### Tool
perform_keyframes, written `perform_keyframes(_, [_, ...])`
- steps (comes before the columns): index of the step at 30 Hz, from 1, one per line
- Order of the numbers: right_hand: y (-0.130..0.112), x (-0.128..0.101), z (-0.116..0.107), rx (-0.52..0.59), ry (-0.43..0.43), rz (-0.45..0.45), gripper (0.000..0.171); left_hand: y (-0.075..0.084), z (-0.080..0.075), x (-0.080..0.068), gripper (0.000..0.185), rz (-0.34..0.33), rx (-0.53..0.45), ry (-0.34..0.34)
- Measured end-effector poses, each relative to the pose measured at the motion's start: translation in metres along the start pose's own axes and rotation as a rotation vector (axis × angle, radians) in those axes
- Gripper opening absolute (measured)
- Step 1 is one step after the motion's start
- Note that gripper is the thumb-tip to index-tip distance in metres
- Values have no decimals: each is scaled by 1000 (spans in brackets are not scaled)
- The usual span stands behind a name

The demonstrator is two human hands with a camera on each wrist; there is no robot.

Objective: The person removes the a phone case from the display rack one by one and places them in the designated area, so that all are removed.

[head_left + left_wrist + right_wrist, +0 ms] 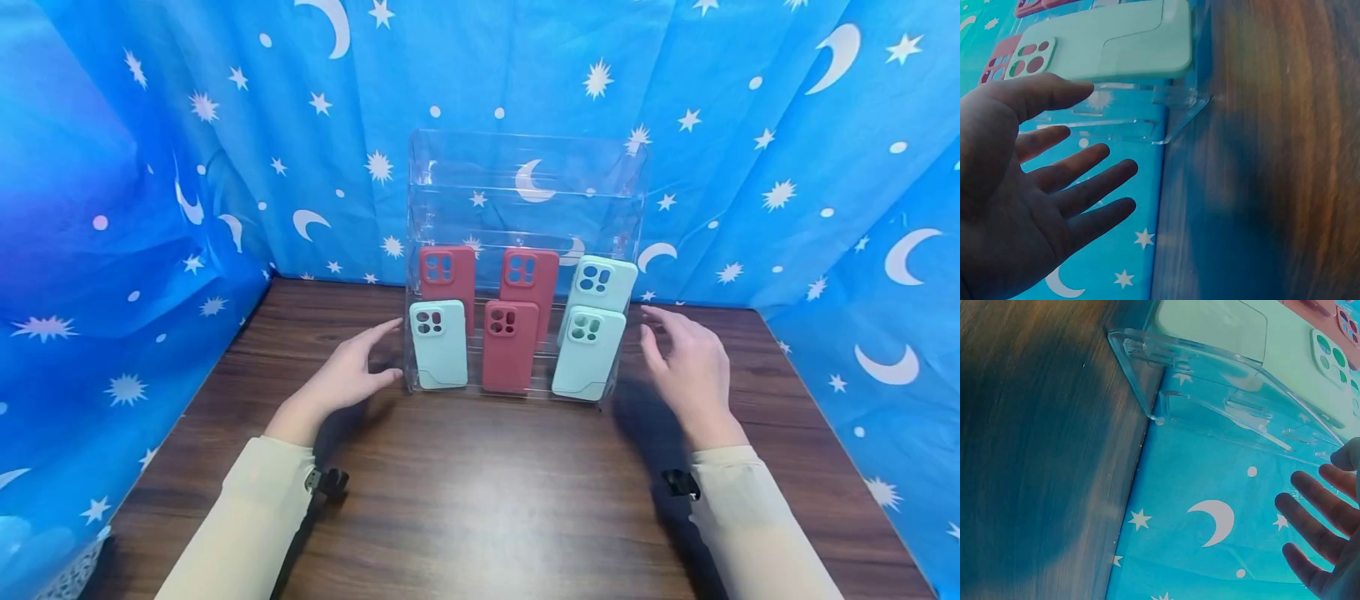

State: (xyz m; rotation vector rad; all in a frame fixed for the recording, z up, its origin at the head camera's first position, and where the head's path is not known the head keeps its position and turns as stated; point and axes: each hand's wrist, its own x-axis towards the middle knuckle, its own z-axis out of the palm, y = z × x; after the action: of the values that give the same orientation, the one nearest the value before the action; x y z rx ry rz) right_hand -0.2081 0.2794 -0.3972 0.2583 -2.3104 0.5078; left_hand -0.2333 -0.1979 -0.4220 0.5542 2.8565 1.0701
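A clear acrylic display rack (517, 212) stands on the table, its upper tiers bare. On its lowest tier lean a mint phone case (441, 354), a red phone case (508, 354) and another mint phone case (587, 362). Behind them are a red case (461, 287), a second red case (542, 292) and a mint case (611, 287), each partly hidden. My left hand (341, 375) is beside the rack's left side, fingers spread and palm facing it. At the rack's right side my right hand (690, 367) has loosely extended fingers. Both hands hold nothing.
Under everything is a dark wood-grain table (480, 500). Blue cloth (510, 67) printed with white moons and stars hangs behind the rack and along both sides. Small black devices sit at both wrists over pale sleeves (247, 517).
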Motion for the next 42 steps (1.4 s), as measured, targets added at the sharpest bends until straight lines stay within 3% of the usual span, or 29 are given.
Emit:
perform_keyframes(8, [-4, 1, 2, 64, 30, 17, 27, -2, 9, 0, 89, 6, -19, 5])
perform_keyframes(16, [-12, 0, -1, 132, 42, 51, 25, 1, 20, 6, 87, -23, -209, -21])
perform_keyframes(32, [-22, 4, -5, 221, 50, 35, 25, -2, 26, 7, 83, -46, -146, 2])
perform_keyframes(42, [-23, 6, -4, 220, -4, 20, 27, -2, 25, 3, 82, -44, -116, -9])
